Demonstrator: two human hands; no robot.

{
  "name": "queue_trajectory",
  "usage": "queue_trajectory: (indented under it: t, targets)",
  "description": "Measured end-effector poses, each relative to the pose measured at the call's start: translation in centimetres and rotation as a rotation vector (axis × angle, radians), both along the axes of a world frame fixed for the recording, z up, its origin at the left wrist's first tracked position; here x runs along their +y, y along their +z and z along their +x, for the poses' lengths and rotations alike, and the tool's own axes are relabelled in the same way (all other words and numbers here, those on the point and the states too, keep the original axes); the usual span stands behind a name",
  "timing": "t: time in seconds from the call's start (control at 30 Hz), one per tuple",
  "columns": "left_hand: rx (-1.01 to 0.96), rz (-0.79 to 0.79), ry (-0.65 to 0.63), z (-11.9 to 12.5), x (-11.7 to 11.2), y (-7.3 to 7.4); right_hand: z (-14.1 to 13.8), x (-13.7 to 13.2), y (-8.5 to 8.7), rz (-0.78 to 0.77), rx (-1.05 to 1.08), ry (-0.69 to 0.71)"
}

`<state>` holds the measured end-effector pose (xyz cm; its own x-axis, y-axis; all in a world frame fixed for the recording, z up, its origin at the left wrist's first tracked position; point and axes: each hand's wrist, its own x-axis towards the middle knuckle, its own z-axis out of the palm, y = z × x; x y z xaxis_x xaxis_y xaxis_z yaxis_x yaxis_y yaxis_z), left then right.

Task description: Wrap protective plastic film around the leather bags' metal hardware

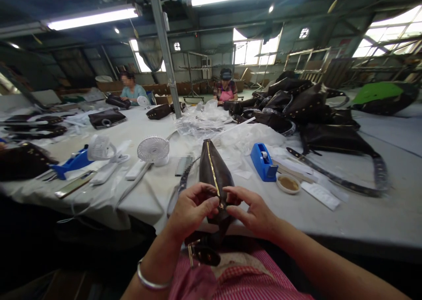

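Note:
A dark brown leather bag (214,170) with a gold zipper along its top lies edge-up over the near edge of the white table (329,221), pointing away from me. My left hand (191,210) grips the bag's near end from the left, fingers curled at the zipper. My right hand (252,212) pinches the zipper end from the right. A dark strap with a gold buckle (202,251) hangs from the bag onto my lap.
On the table stand a blue tape dispenser (263,161), a small dish of glue (288,183), two white desk fans (153,150), and a pile of dark bags (303,106) at the right. Two other people sit at the far side.

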<state>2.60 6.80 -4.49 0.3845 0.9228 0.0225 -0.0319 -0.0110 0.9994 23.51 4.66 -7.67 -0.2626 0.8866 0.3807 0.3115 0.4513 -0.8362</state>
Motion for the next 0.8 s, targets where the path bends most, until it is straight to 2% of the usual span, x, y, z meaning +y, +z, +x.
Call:
queue_trajectory:
  t: [0.07, 0.2, 0.27, 0.37, 0.47, 0.57, 0.67, 0.8]
  targets:
    - [-0.049, 0.043, -0.036, 1.1, 0.3, 0.0, -0.9, 0.4, 0.3, -0.102, 0.098, -0.013]
    - [0.085, 0.158, 0.166, 2.3, 0.1, -1.3, -1.7, 1.0, 0.2, -0.293, 0.328, -0.098]
    - [0.208, 0.198, 0.134, 2.7, -0.3, -1.7, -1.4, 1.3, 0.1, -0.301, 0.348, -0.153]
    - [0.327, 0.231, 0.039, 3.3, -0.9, -1.6, -1.0, 1.6, 0.4, -0.224, 0.309, -0.253]
    - [0.376, 0.254, 0.078, 4.2, -0.9, -1.4, -0.9, 1.7, 0.5, -0.218, 0.332, -0.276]
    - [0.442, 0.271, 0.138, 4.3, -0.5, -1.7, -0.6, 1.4, -0.3, -0.27, 0.404, -0.212]
    - [0.512, 0.261, 0.198, 3.8, -0.1, -2.0, 1.0, 0.7, -2.0, -0.171, 0.299, -0.229]
    - [0.446, 0.248, 0.242, 3.6, 0.2, -2.0, 6.3, 0.8, -5.1, 0.052, -0.101, -0.437]
